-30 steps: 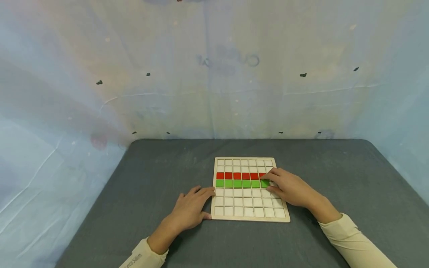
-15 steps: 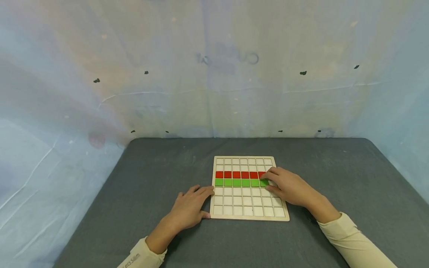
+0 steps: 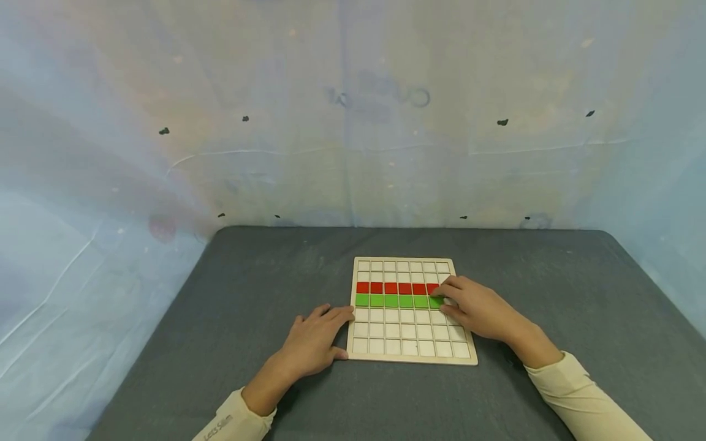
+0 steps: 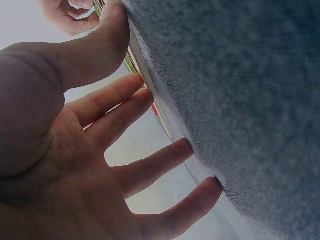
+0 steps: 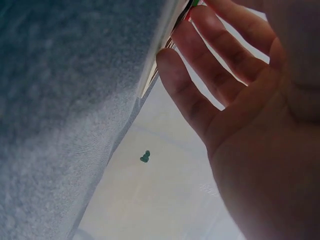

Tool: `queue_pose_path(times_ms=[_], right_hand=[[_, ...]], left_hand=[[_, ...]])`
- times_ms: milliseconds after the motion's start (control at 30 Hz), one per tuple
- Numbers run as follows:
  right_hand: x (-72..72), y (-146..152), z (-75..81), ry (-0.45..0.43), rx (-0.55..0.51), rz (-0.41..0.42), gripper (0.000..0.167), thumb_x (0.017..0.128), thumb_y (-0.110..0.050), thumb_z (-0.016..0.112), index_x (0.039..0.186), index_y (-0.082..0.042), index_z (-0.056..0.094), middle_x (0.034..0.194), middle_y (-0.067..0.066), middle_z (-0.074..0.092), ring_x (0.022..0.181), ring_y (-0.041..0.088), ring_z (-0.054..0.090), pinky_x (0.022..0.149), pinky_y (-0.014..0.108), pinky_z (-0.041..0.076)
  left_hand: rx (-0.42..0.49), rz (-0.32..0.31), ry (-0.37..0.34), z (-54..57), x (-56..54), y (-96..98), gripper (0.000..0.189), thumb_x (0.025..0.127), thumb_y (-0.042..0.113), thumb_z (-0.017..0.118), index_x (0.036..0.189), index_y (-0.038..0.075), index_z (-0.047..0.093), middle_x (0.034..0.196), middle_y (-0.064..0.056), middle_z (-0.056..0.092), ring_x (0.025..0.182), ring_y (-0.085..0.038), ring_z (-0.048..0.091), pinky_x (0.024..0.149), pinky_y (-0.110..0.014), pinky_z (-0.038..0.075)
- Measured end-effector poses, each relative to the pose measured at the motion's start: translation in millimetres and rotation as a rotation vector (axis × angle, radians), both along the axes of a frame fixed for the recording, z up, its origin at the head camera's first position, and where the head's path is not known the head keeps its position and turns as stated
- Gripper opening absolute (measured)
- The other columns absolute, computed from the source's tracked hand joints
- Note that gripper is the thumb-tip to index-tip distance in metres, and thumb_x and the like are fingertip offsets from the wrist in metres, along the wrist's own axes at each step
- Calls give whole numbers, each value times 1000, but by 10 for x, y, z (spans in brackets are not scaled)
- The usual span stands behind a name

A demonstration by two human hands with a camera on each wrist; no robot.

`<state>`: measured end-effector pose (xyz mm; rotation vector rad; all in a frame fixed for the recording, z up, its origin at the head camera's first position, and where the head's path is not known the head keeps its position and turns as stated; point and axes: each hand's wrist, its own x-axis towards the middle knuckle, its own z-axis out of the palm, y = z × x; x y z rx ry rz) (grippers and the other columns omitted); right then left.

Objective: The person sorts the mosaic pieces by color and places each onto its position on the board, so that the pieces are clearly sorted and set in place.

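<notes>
A light wooden grid board [image 3: 390,358] lies on the dark grey table, with a row of red square tiles [image 3: 390,288] above a row of green square tiles [image 3: 391,301] across its middle. At the right end of the rows, my right hand [image 3: 477,308] reaches over the board, index fingertip and thumb tip pinching a green tile [image 3: 436,302]. The hand hides the cells to the right of it. My left hand [image 3: 311,343] rests along the board's left edge, thumb at the near corner and fingers spread; in the left wrist view, two fingertips [image 4: 145,95] touch the edge.
The dark grey table [image 3: 265,275] surrounds the board on all sides. Behind it and at both sides hangs a pale, mottled cloth [image 3: 353,153] with small dark marks. Cream sleeves cover both forearms.
Both hands, the board and the tiles keep their places. Only the head view shifts slightly.
</notes>
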<state>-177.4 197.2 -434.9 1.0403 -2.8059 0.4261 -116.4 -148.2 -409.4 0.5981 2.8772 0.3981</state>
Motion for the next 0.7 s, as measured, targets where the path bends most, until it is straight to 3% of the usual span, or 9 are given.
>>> queue_pose_path(times_ms=[433, 600, 700], right_hand=[[27, 10, 25, 3, 17, 4, 31, 94, -27, 70, 123, -18, 67, 116, -3, 64, 97, 9, 61, 80, 35, 54], [30, 139, 57, 13, 10, -6, 33, 94, -27, 71, 126, -19, 67, 119, -2, 64, 97, 11, 63, 79, 35, 54], [15, 314, 54, 40, 44, -39, 33, 93, -25, 71, 126, -19, 67, 118, -1, 64, 97, 14, 65, 79, 38, 55]], left_hand=[[9, -15, -17, -15, -40, -33, 66, 79, 34, 83, 139, 23, 57, 153, 4, 49, 142, -38, 42, 99, -77, 34], [24, -23, -34, 4, -159, -148, 60, 83, 37, 81, 137, 24, 60, 151, 4, 51, 139, -33, 46, 102, -71, 37], [2, -4, 0, 11, -296, -240, 54, 88, 38, 75, 137, 22, 60, 150, 0, 52, 137, -32, 49, 103, -66, 40]])
